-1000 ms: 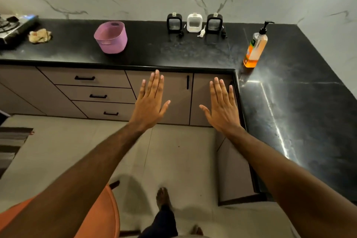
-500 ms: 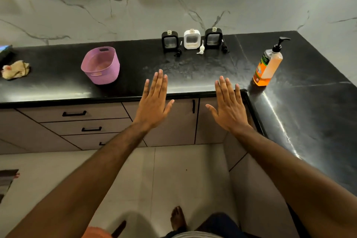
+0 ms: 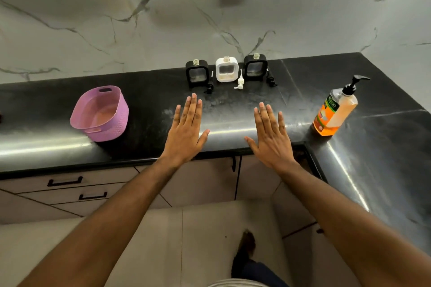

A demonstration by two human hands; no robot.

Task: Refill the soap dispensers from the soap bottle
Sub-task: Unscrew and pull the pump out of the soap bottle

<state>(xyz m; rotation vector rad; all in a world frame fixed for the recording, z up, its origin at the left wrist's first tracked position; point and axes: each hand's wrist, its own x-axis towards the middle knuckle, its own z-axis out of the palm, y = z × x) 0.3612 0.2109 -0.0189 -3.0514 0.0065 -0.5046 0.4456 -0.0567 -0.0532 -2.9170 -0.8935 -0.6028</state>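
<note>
I see one black L-shaped tabletop [image 3: 144,100] running along the marble wall and down my right side. On it, to the left, stands one pink basket [image 3: 100,114], mouth tilted toward me. One soap bottle [image 3: 334,109] stands at the inner corner on the right, well apart from the dispensers; its long axis is upright, leaning slightly in this wide view, and its black pump spout points right. My left hand [image 3: 186,134] and right hand [image 3: 271,137] are held out flat, palms down, fingers straight and close together, thumbs out, holding nothing. Against the wall stand three soap dispensers in a row: a black one [image 3: 197,73], a white one [image 3: 226,70], a black one [image 3: 255,67], all upright, pumps removed. Three pumps lie before them: black [image 3: 209,88], white [image 3: 239,81], black [image 3: 270,80].
</note>
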